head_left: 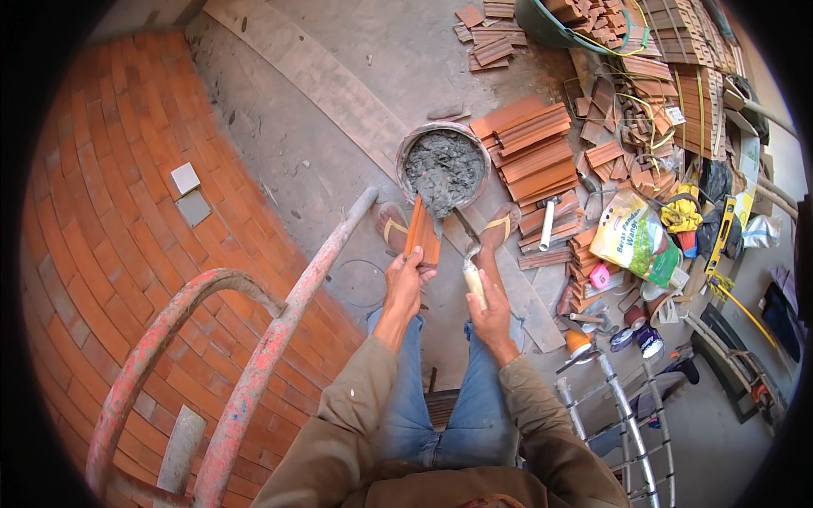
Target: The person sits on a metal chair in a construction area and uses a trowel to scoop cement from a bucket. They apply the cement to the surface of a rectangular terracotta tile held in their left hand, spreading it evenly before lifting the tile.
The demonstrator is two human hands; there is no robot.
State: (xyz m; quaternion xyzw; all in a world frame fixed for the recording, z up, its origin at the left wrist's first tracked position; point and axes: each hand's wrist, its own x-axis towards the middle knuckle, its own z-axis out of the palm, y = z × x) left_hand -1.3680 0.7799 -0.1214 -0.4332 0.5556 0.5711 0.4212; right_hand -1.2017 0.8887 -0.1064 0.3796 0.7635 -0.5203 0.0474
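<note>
My left hand (pixel 403 289) is closed around the near end of a narrow terracotta brick tile (pixel 423 235), which points away from me. In my right hand (pixel 493 311) is a trowel (pixel 473 281), gripped by its pale handle. The trowel's blade is covered by a lump of wet grey mortar beside the tile's far end, at the near rim of a round bucket (pixel 400 152). Grey mortar (pixel 453 159) fills much of that bucket. Whether the mortar on the blade touches the tile I cannot tell.
A red-flecked metal frame (pixel 292 313) rises at my left, before a brick-tiled wall (pixel 110 229). Stacked terracotta tiles (pixel 535 157) lie right of the bucket. Beyond are a green tub (pixel 542 25), a printed sack (pixel 628 233) and a yellow spirit level (pixel 721 233). A metal rack (pixel 627 415) stands near right.
</note>
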